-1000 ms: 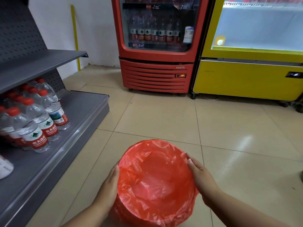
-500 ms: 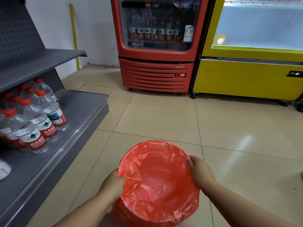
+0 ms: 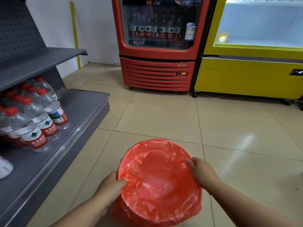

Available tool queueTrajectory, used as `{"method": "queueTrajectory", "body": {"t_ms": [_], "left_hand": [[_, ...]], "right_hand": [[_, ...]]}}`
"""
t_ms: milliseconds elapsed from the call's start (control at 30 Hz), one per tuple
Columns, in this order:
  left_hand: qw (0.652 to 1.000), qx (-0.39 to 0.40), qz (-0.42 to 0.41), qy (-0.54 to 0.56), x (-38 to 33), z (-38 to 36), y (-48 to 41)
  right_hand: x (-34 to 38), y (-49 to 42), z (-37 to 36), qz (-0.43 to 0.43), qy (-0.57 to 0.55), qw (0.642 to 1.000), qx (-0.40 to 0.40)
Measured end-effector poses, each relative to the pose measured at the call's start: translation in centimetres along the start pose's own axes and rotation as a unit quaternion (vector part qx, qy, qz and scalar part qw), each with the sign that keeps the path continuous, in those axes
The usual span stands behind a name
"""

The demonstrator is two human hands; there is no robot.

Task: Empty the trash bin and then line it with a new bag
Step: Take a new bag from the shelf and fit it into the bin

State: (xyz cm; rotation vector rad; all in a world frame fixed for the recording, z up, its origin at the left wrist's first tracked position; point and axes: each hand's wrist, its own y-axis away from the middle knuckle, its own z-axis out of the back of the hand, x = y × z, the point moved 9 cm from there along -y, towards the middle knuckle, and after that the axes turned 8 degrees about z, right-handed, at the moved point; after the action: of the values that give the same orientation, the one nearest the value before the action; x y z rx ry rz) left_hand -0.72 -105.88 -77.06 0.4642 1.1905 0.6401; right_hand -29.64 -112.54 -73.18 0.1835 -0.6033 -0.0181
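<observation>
A round trash bin stands on the tiled floor at the bottom centre, fully wrapped by a thin red plastic bag (image 3: 157,176); the bag hangs down inside and folds over the rim, so the bin's own surface is hidden. My left hand (image 3: 111,187) pinches the bag at the rim's left side, thumb inside. My right hand (image 3: 200,172) grips the bag at the rim's right side, fingers curled over the edge. The bag's inside looks hollow, with nothing in it.
A grey metal shelf unit (image 3: 82,122) runs along the left, with several water bottles (image 3: 44,118) on its low shelf. A red drinks fridge (image 3: 157,46) and a yellow chest freezer (image 3: 249,76) stand against the far wall. Tiled floor lies between them and the bin.
Both hands went from resting flat against the bin's sides to gripping the bag at the rim. The left thumb has hooked inside the bag. The bin stays in place.
</observation>
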Motion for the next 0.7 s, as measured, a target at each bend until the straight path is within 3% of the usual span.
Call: {"method": "queueTrajectory", "body": {"t_ms": [167,267,367,433,500,567,633,667,700], "left_hand": [[0.997,0.024,0.069,0.013,0.3,-0.7,0.3],[0.999,0.001,0.042,0.016,-0.3,-0.3,0.9],[0.993,-0.095,-0.03,-0.069,-2.0,1.1,2.0],[0.969,-0.156,-0.12,-0.153,-4.0,1.7,3.2],[0.945,-0.167,-0.192,-0.205,-5.7,1.3,3.9],[0.95,-0.145,-0.191,-0.198,-5.8,1.0,3.3],[0.968,-0.12,-0.166,-0.146,-5.6,1.1,2.5],[0.971,-0.114,-0.166,-0.13,-5.7,1.1,2.2],[0.972,-0.111,-0.166,-0.123,-5.8,1.1,2.2]], "right_hand": [[0.1,-0.3,0.0,-0.007,0.002,1.0,0.018],[0.0,0.1,0.0,-0.012,-0.038,0.999,0.028],[0.0,0.2,0.2,0.0,-0.047,0.999,0.015],[0.1,0.2,0.6,0.013,-0.032,0.999,-0.006],[0.4,0.1,1.1,0.03,0.003,0.999,-0.032],[2.2,0.7,2.5,0.102,0.095,0.984,-0.113],[6.3,2.0,3.0,0.243,0.178,0.938,-0.173],[8.3,2.7,2.0,0.31,0.202,0.916,-0.155],[9.8,2.9,-0.1,0.352,0.213,0.909,-0.072]]}}
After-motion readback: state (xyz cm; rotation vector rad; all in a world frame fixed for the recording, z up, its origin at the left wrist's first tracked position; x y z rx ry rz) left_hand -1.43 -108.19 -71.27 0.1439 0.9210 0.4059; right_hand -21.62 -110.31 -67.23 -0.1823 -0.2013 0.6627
